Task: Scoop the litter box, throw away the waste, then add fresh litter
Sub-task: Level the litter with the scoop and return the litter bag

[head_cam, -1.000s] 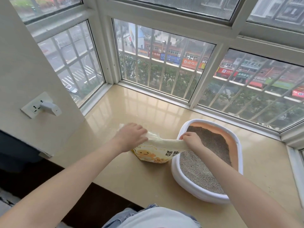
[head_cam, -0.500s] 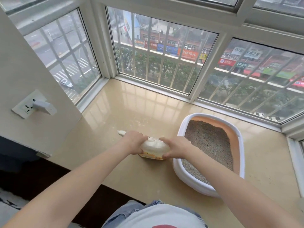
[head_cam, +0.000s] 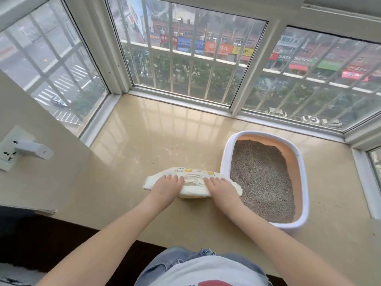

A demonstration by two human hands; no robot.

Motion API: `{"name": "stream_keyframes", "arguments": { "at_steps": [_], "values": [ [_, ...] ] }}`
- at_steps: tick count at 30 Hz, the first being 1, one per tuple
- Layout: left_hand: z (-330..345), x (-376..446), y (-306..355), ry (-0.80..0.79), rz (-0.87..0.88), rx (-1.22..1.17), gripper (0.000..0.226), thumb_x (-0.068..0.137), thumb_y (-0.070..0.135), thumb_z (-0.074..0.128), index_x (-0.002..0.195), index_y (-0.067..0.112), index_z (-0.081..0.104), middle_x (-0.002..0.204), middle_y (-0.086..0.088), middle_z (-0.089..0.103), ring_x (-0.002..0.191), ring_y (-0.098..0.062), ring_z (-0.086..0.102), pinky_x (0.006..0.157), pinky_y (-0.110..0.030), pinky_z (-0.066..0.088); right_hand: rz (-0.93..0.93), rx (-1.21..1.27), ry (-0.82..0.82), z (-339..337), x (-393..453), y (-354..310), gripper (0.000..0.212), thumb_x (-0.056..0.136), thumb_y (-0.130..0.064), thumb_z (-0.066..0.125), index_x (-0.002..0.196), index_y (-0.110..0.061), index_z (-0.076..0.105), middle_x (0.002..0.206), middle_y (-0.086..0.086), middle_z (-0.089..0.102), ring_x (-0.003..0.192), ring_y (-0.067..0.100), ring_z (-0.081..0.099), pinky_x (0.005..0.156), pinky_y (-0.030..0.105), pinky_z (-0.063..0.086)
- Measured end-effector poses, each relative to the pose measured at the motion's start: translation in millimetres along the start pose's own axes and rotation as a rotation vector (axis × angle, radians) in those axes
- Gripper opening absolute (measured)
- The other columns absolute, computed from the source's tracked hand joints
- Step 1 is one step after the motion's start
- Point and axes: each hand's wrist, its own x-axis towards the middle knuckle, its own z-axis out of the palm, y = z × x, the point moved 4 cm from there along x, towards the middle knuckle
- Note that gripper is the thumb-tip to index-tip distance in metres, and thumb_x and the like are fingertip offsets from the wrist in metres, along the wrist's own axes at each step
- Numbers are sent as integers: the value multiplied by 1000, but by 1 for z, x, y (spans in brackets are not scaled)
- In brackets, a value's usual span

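One litter bag [head_cam: 191,183] lies flat on the counter [head_cam: 144,141], touching the left side of one litter box [head_cam: 226,149] full of gray litter [head_cam: 261,178]. The left hand [head_cam: 167,187] and the right hand [head_cam: 220,189] both press down on the bag with fingers laid out flat. One wall socket [head_cam: 8,149] with one white plug [head_cam: 34,150] is far off to the left, and barred windows [head_cam: 191,58] stand behind.

White litter bag [head_cam: 193,178]; white-rimmed litter box [head_cam: 305,182], grey litter [head_cam: 261,178].

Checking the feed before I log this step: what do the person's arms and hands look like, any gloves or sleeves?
The left hand and right hand are bare, with no gloves, rings or watch in view. Both forearms are uncovered to the frame's edge, so no sleeves show. Below them are a white top with a red mark and blue jeans.
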Motion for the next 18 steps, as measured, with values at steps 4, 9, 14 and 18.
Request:
{"name": "stream_keyframes", "arguments": {
  "at_steps": [4,9,14,18],
  "values": [
    [-25,2,-10,55,32,-29,50,69,7,70,117,14,58,92,1,64,81,-17,63,59,-25,39,65,-38,73,-21,3,4,52,30,-10,86,80,-5,75,56,1,64,48,17,62,50,20,48],
    [-53,2,-18,208,144,26,50,30,0,80,77,16,70,53,4,58,43,-16,57,35,-20,37,51,-96,257,-47,-11,0,23,43,-1,57,62,-14,64,47,-1,50,37,18,49,37,20,31],
    [-85,-19,-11,465,311,43,42,34,-13,50,65,12,61,47,1,42,37,-18,40,38,-22,26,140,-107,468,-58,-48,-7,26,51,5,54,67,-13,64,52,1,46,42,21,46,40,27,32],
    [-109,-35,12,635,434,52,40,58,-15,32,67,11,59,51,0,41,42,-19,39,42,-26,31,264,-106,582,-67,-95,-9,22,73,4,55,80,-10,69,58,2,51,48,22,49,43,31,39]
  ]
}}
